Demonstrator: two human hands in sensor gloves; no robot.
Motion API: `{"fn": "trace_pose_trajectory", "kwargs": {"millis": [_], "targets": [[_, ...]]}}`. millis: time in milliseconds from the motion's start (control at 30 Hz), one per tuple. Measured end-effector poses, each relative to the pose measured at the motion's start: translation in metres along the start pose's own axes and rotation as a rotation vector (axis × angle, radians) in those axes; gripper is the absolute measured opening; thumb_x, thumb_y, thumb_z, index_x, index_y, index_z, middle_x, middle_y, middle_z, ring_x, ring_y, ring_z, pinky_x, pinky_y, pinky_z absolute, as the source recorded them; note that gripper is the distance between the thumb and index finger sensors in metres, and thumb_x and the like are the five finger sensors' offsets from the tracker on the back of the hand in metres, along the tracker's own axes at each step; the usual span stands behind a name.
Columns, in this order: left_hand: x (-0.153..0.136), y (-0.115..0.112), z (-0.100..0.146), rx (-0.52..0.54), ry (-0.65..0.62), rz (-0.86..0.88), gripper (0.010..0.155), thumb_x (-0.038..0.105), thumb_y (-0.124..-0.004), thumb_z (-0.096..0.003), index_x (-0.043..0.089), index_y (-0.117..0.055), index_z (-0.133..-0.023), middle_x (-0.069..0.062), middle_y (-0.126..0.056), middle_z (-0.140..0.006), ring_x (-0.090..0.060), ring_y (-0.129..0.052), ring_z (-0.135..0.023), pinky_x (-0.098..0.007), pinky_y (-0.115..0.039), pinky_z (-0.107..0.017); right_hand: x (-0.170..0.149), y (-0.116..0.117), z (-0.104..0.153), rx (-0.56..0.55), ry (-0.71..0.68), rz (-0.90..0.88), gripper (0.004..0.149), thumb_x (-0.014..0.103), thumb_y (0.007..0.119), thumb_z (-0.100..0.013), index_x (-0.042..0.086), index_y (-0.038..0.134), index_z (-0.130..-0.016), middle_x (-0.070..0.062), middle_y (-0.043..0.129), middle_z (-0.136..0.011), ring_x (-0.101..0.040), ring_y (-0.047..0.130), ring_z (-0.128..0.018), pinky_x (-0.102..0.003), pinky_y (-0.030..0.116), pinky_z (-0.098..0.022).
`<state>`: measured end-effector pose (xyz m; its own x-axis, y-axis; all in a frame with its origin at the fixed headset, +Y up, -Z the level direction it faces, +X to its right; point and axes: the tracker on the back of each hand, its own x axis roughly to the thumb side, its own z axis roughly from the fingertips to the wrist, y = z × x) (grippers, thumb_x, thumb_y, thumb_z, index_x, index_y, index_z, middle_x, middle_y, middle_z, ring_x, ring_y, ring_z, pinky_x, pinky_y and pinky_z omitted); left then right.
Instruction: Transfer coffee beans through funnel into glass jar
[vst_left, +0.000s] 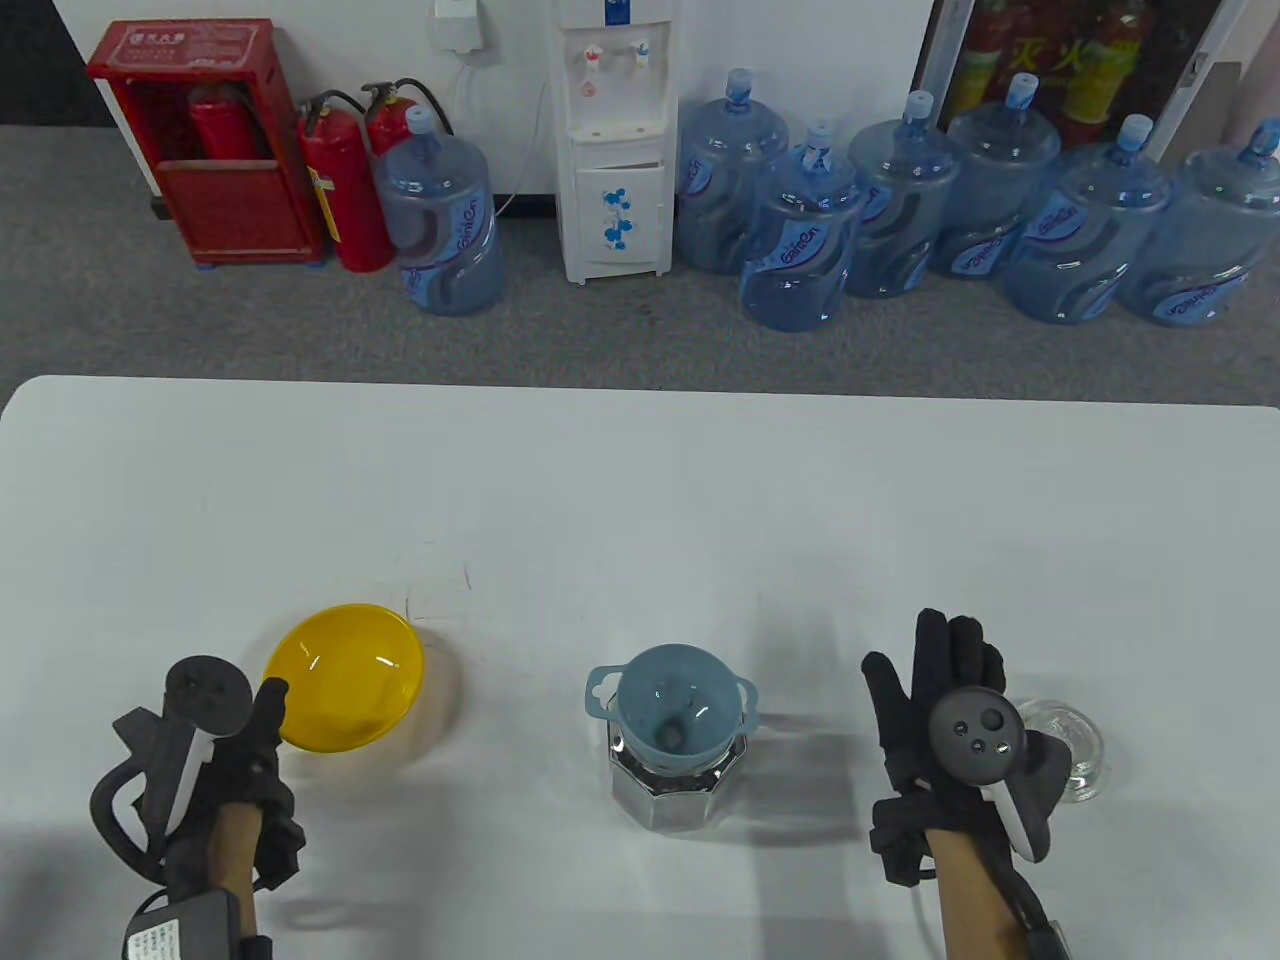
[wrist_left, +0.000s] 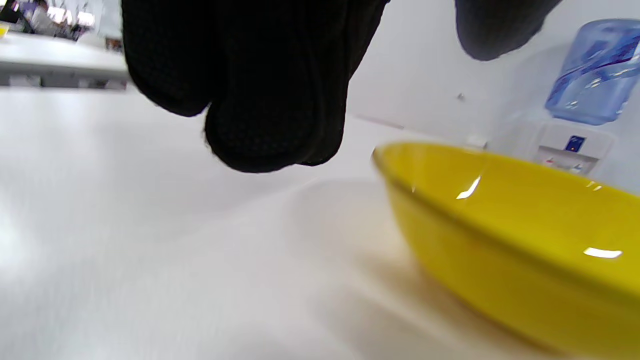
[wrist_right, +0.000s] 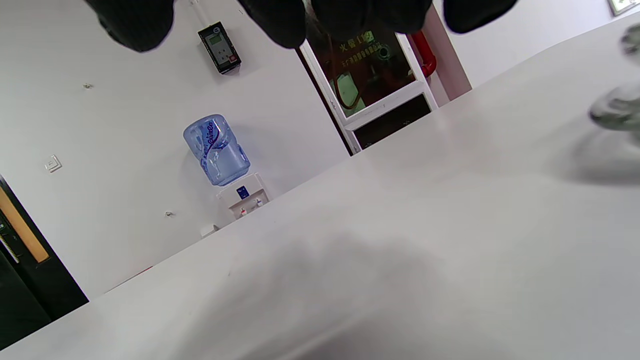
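A blue funnel (vst_left: 676, 708) sits in the jar (vst_left: 678, 790); left of it, the left hand (vst_left: 232, 765) with curled fingers beside a yellow bowl (vst_left: 345, 675); right of it, the right hand (vst_left: 945, 715) with spread fingers.

- Bowl (vst_left: 345, 690): yellow, glossy.
- Funnel (vst_left: 672, 705): pale blue.
- Jar (vst_left: 678, 790): silvery, faceted.
- Lid (vst_left: 1070, 745): clear glass.
- Gloves (vst_left: 930, 700): black.
- Tabletop (vst_left: 640, 500): white.

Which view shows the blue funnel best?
The table view: the blue funnel shows whole from above, seated in the mouth of the faceted glass jar, its bowl empty. The left wrist view shows only the yellow bowl and table; the right wrist view shows neither funnel nor jar.
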<state>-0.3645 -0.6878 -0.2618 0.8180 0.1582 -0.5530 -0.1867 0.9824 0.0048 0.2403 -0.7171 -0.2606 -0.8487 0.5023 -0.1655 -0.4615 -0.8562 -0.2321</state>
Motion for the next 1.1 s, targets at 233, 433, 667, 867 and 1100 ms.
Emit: {"fn": "trace_pose_trajectory", "kwargs": {"millis": [233, 433, 667, 867, 1100], "targets": [[0.07, 0.054, 0.035, 0.07, -0.246, 0.087, 0.068, 0.059, -0.067, -0.0549, 0.012, -0.066, -0.105, -0.008, -0.096, -0.08, -0.02, -0.107, -0.051, -0.048, -0.083, -0.056, 0.001, 0.0, 0.0, 0.0, -0.009, -0.006, 0.079, 0.064, 0.054, -0.067, 0.014, 0.038, -0.126, -0.024, 0.026, -0.128, -0.053, 0.031, -0.113, -0.071, 0.041, -0.075], [0.147, 0.07, 0.072, 0.074, -0.474, 0.06, 0.066, 0.059, -0.067, -0.0553, 0.014, -0.067, -0.104, -0.008, -0.096, -0.08, -0.021, -0.107, -0.053, -0.048, -0.083, -0.057, 0.002, 0.001, 0.0, 0.003, -0.015, -0.006, 0.079, 0.064, 0.054, -0.067, 0.014, 0.038, -0.126, -0.024, 0.026, -0.128, -0.052, 0.031, -0.113, -0.07, 0.041, -0.075], [0.216, 0.06, 0.112, -0.07, -0.682, -0.003, 0.064, 0.057, -0.072, -0.0537, 0.017, -0.07, -0.103, -0.007, -0.095, -0.083, -0.021, -0.106, -0.056, -0.049, -0.081, -0.059, 0.002, 0.0, 0.0, -0.005, -0.018, -0.009, 0.079, 0.064, 0.054, -0.067, 0.014, 0.038, -0.126, -0.024, 0.026, -0.128, -0.053, 0.031, -0.113, -0.071, 0.041, -0.075], [0.244, 0.044, 0.122, -0.184, -0.717, -0.144, 0.067, 0.059, -0.075, -0.0512, 0.019, -0.07, -0.104, -0.008, -0.092, -0.089, -0.022, -0.105, -0.061, -0.05, -0.08, -0.061, 0.002, 0.0, 0.0, -0.007, -0.02, -0.009, 0.079, 0.064, 0.054, -0.067, 0.014, 0.038, -0.126, -0.024, 0.026, -0.128, -0.052, 0.031, -0.113, -0.071, 0.042, -0.075], [0.255, 0.03, 0.12, -0.323, -0.746, -0.156, 0.061, 0.057, -0.076, -0.0518, 0.02, -0.074, -0.101, -0.007, -0.094, -0.086, -0.022, -0.105, -0.058, -0.05, -0.08, -0.06, 0.002, 0.0, 0.0, -0.008, -0.017, -0.011, 0.079, 0.064, 0.054, -0.067, 0.014, 0.039, -0.126, -0.024, 0.026, -0.128, -0.053, 0.032, -0.113, -0.071, 0.042, -0.075]]}}
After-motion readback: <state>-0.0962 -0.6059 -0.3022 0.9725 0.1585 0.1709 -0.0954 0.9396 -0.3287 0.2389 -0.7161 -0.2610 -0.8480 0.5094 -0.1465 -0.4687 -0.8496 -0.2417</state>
